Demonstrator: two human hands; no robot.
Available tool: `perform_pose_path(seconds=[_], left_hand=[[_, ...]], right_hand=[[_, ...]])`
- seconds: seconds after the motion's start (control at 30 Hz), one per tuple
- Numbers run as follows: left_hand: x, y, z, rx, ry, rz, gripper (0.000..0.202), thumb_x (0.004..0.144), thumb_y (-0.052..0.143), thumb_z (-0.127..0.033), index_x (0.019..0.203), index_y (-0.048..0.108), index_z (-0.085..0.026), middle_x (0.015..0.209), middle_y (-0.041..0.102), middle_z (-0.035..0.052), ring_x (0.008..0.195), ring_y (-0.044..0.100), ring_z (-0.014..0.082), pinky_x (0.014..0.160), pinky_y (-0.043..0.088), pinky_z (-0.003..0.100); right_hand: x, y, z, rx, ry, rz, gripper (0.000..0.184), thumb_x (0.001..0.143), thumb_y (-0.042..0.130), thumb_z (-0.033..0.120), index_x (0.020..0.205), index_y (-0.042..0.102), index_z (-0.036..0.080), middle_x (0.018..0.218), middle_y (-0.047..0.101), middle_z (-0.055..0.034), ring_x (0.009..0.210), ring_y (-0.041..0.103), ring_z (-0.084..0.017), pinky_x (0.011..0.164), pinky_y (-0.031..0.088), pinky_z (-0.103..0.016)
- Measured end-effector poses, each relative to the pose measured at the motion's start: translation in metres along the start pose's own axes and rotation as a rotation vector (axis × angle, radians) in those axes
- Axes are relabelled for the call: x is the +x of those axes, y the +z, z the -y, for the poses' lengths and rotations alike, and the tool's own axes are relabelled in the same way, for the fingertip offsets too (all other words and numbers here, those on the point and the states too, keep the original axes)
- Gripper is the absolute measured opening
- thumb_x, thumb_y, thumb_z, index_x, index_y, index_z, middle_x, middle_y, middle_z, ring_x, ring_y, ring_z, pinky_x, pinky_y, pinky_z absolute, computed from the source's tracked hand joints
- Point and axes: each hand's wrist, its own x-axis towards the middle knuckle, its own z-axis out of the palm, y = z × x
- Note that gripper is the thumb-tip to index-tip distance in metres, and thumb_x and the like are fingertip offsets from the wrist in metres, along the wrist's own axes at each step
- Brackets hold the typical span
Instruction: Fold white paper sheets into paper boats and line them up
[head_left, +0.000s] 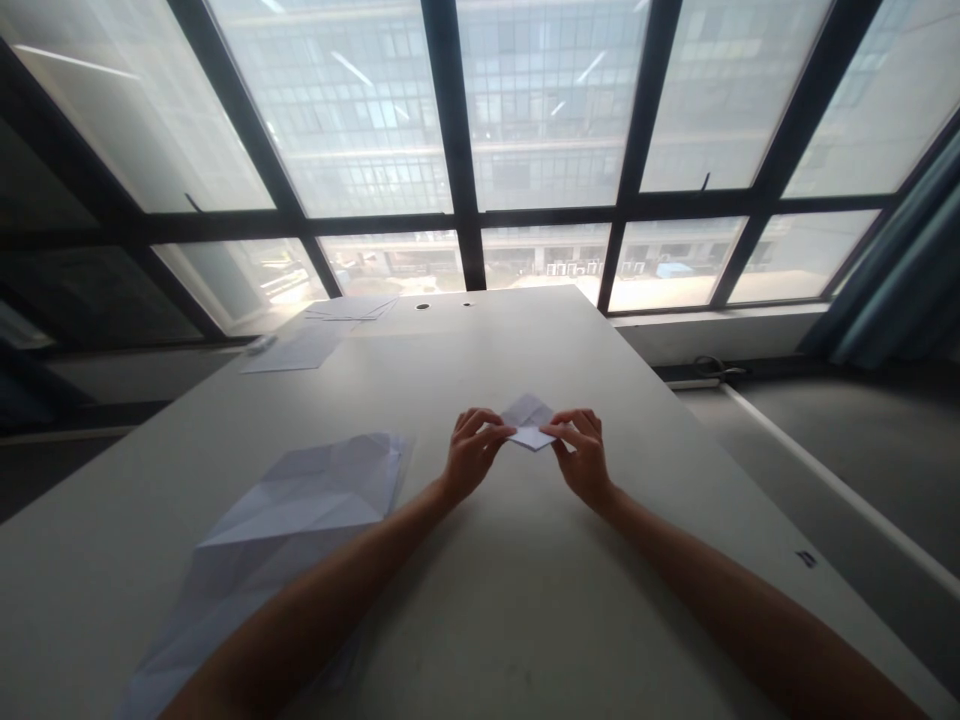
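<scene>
While both arms (322, 602) were stretched forward over the white table (442, 370), a small folded paper (527, 410) was held between the two hands near the middle of the tabletop; whether its lower edge was rested on the surface could not be told from this view. By the left hand (471, 455) the paper's left side was pinched narrowly between thumb and fingers, and by the right hand (585, 460) the right side was gripped in the same manner. A peaked shape was formed by the paper, its upper point turned away from the person, and a brighter flap was shown along its nearer part. To the left of the left hand, creased sheets (300, 490) were laid on the table, crossed by fold lines and partly covered by the left arm. Farther off, near the table's left edge, more flat sheets (296, 350) were spread. Toward the far end, two dark round holes (422, 307) were set in the tabletop, and near the right edge a small dark mark (806, 559) was seen. Beyond the table, tall windows (367, 100) were divided by dark frames (450, 120), and at the right a blue-grey curtain (892, 270) was hung.
</scene>
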Motion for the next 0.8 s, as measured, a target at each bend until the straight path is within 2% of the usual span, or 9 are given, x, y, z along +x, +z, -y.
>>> perform_pose_path(seconds=[0.1, 0.2, 0.3, 0.47, 0.57, 0.7, 0.8], left_hand=[[0.000, -0.002, 0.000, 0.086, -0.002, 0.085, 0.021, 0.095, 0.053, -0.037, 0.100, 0.073, -0.032, 0.104, 0.065, 0.0046, 0.106, 0.054, 0.0206, 0.094, 0.040, 0.039], [0.003, 0.000, 0.001, 0.132, 0.015, 0.181, 0.021, 0.095, 0.054, -0.036, 0.102, 0.073, -0.033, 0.106, 0.067, 0.0039, 0.103, 0.056, 0.0199, 0.092, 0.040, 0.037], [0.005, 0.004, 0.003, 0.162, 0.038, 0.273, 0.020, 0.095, 0.055, -0.030, 0.104, 0.073, -0.032, 0.101, 0.069, 0.0032, 0.097, 0.057, 0.0197, 0.088, 0.041, 0.035], [0.004, 0.007, 0.006, 0.183, 0.095, 0.411, 0.024, 0.094, 0.055, -0.021, 0.107, 0.072, -0.032, 0.101, 0.070, 0.0018, 0.096, 0.059, 0.0201, 0.088, 0.042, 0.034], [0.004, 0.008, 0.005, 0.185, 0.079, 0.427, 0.024, 0.094, 0.053, -0.019, 0.106, 0.072, -0.030, 0.102, 0.070, 0.0028, 0.096, 0.060, 0.0202, 0.088, 0.043, 0.034], [0.004, 0.011, 0.004, 0.154, 0.007, 0.395, 0.025, 0.097, 0.047, -0.026, 0.104, 0.071, -0.025, 0.094, 0.070, 0.0055, 0.092, 0.061, 0.0202, 0.085, 0.046, 0.032], [0.003, 0.013, 0.004, 0.128, -0.070, 0.340, 0.027, 0.099, 0.043, -0.028, 0.114, 0.066, -0.024, 0.095, 0.070, 0.0054, 0.090, 0.062, 0.0196, 0.082, 0.047, 0.030]], right_hand=[[0.000, -0.001, -0.002, -0.109, -0.008, 0.066, 0.025, 0.095, 0.050, 0.030, 0.101, 0.074, 0.031, 0.108, 0.063, -0.0040, 0.108, 0.048, -0.022, 0.095, 0.030, -0.037], [0.001, 0.003, -0.007, -0.157, -0.009, 0.142, 0.024, 0.094, 0.052, 0.026, 0.105, 0.073, 0.030, 0.103, 0.065, -0.0044, 0.105, 0.049, -0.021, 0.093, 0.029, -0.035], [0.003, 0.008, -0.012, -0.175, 0.022, 0.214, 0.022, 0.093, 0.054, 0.025, 0.103, 0.073, 0.027, 0.097, 0.067, -0.0038, 0.099, 0.052, -0.019, 0.091, 0.029, -0.032], [0.002, 0.012, -0.018, -0.190, 0.071, 0.277, 0.023, 0.086, 0.056, 0.013, 0.094, 0.073, 0.026, 0.094, 0.069, -0.0006, 0.097, 0.055, -0.018, 0.087, 0.029, -0.030], [0.003, 0.012, -0.018, -0.202, 0.092, 0.287, 0.022, 0.086, 0.055, 0.014, 0.092, 0.073, 0.025, 0.095, 0.070, -0.0010, 0.097, 0.056, -0.018, 0.087, 0.029, -0.029], [0.004, 0.011, -0.016, -0.220, 0.109, 0.291, 0.019, 0.091, 0.052, 0.024, 0.094, 0.071, 0.023, 0.096, 0.071, -0.0032, 0.097, 0.058, -0.019, 0.086, 0.032, -0.029], [0.004, 0.012, -0.016, -0.199, 0.135, 0.249, 0.023, 0.094, 0.048, 0.025, 0.104, 0.068, 0.022, 0.097, 0.072, -0.0039, 0.095, 0.060, -0.019, 0.085, 0.034, -0.029]])
